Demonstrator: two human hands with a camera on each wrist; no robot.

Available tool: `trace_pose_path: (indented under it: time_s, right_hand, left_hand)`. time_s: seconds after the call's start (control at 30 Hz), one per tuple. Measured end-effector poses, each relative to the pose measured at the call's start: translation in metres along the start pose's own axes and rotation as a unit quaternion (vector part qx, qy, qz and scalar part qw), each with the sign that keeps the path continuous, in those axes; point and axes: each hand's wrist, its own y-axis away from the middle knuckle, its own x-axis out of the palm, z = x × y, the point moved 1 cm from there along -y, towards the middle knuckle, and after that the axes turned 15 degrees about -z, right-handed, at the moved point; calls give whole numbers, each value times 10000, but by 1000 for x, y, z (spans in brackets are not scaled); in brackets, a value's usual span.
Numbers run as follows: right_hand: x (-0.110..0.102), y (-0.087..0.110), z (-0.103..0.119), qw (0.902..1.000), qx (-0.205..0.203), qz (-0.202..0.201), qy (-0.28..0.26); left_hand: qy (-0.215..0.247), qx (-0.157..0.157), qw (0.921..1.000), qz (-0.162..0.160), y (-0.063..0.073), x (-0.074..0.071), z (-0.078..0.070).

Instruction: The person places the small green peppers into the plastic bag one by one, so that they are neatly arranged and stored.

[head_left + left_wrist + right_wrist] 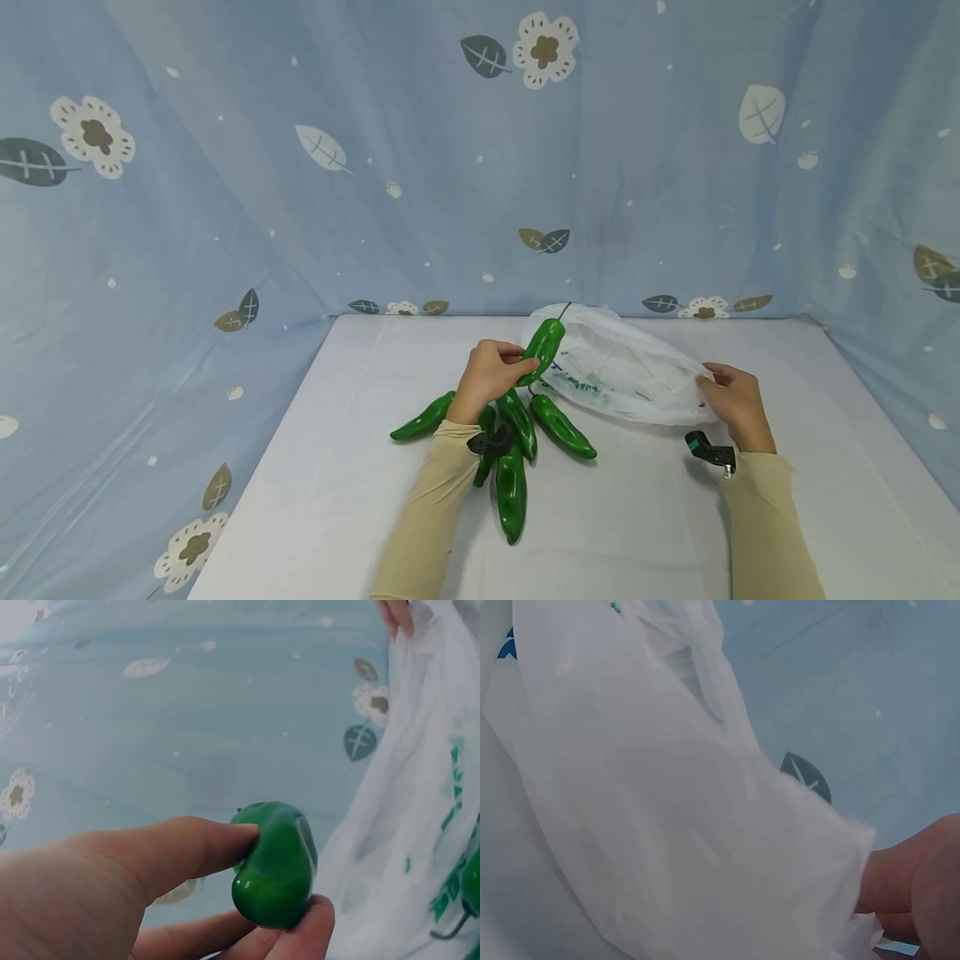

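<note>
Between thumb and fingers my left hand pinches a green chili pepper, its stem pointing up and to the right, in front of the bag's left part. The left wrist view shows this pepper end-on. At the right, my right hand grips the edge of a white plastic bag with green print. That bag fills much of the right wrist view and partly hides the fingers. Under and beside my left forearm lie several more green peppers.
One loose pepper lies left of the left wrist, another pepper just in front of the bag. All rest on a white-covered table. A blue patterned curtain hangs behind the table and along its sides.
</note>
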Motion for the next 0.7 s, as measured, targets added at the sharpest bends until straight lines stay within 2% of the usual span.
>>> trace_pose_path:
  time_s: [0.2,0.7]
  right_hand:
    - [1,1,-3,10000,-28,20,-56]
    - [1,0,-2,9999,-97,-21,-46]
  left_hand:
    - [196,4,9997,146,-1,12,-4]
    - [189,144,9995,195,-4,44,-21]
